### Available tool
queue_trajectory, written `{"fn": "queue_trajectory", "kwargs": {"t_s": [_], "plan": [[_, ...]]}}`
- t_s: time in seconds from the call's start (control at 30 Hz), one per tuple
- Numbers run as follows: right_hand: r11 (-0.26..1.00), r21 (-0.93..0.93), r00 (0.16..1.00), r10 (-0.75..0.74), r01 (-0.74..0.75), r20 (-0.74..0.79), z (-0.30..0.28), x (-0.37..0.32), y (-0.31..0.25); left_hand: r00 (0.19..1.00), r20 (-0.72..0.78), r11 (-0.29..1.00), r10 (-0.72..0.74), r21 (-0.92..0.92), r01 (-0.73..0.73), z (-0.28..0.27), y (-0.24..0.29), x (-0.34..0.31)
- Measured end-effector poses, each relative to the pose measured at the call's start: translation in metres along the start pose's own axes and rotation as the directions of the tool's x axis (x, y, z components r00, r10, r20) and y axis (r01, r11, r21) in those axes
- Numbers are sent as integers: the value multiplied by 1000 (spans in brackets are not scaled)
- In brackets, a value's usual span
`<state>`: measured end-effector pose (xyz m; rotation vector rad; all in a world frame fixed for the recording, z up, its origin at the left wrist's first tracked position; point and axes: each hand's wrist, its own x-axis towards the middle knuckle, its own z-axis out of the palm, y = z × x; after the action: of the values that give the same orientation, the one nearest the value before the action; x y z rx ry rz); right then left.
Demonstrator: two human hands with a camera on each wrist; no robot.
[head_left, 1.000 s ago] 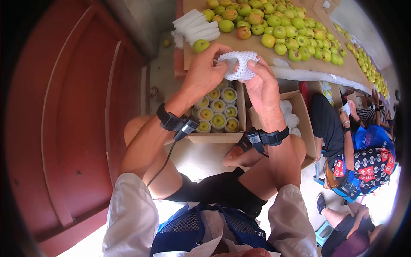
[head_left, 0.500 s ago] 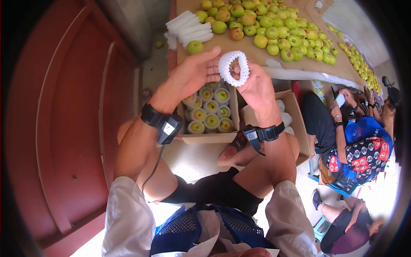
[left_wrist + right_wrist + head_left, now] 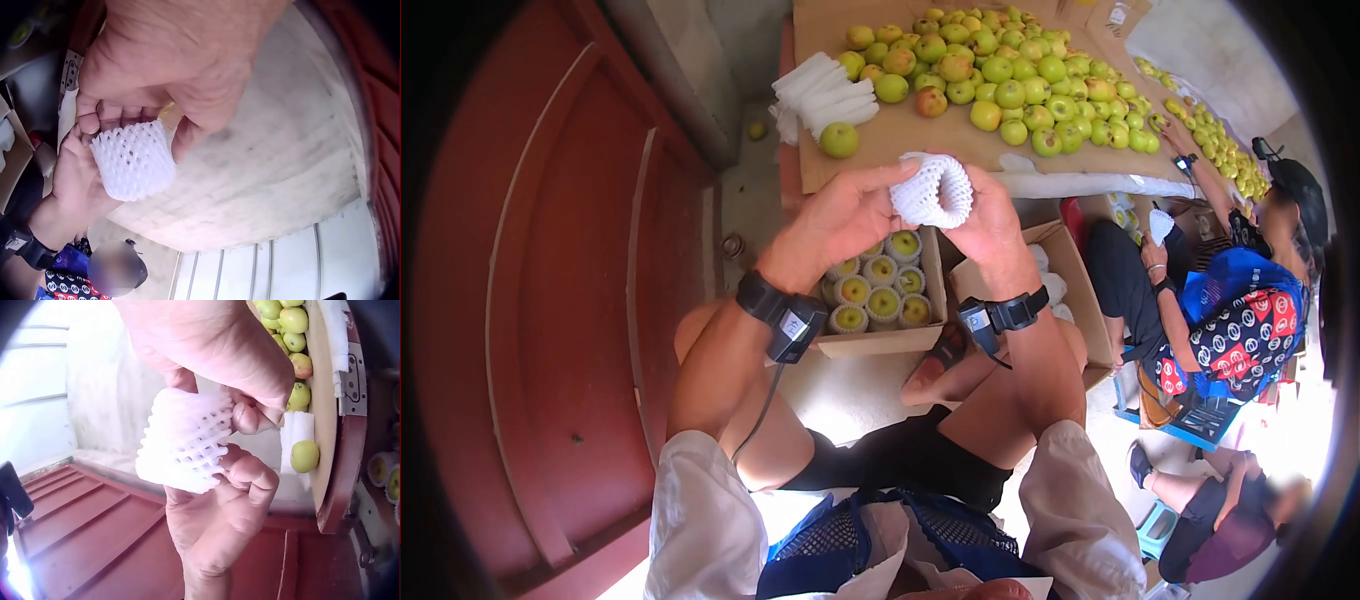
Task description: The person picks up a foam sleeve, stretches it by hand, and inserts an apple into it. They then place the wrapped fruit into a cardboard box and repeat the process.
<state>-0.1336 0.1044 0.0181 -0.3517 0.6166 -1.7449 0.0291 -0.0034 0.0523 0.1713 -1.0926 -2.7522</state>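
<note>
The left hand and right hand grip a white net beside a cardboard-covered table, near a red door.

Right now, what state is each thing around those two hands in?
Left hand: holding the foam sleeve.
Right hand: holding the same sleeve.
Foam sleeve: opened into a tube, no apple visible inside.
White strips: flat, piled on the table.
Loose apples: bare, heaped.
Single apple: bare, beside the strips.
Apple carton: open.
Packed apples: sleeved in white.
Other carton: open, holding white things.
</note>
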Motion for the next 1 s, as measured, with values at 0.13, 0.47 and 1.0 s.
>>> {"fn": "queue_trajectory", "kwargs": {"t_s": [0.13, 0.47, 1.0], "plan": [[998, 18, 982, 63, -67, 178, 4, -2, -4, 1000, 23, 1000, 21, -18, -20, -1, -1, 2], [929, -367, 999, 37, -47, -34, -6, 40, -33, 954, -138, 951, 266, -125, -283, 5, 29, 1], [-394, -912, 770, -615, -115, 168, -78, 215, -125, 812, -319, 792, 489, -229, -567, -37, 83, -16]]}}
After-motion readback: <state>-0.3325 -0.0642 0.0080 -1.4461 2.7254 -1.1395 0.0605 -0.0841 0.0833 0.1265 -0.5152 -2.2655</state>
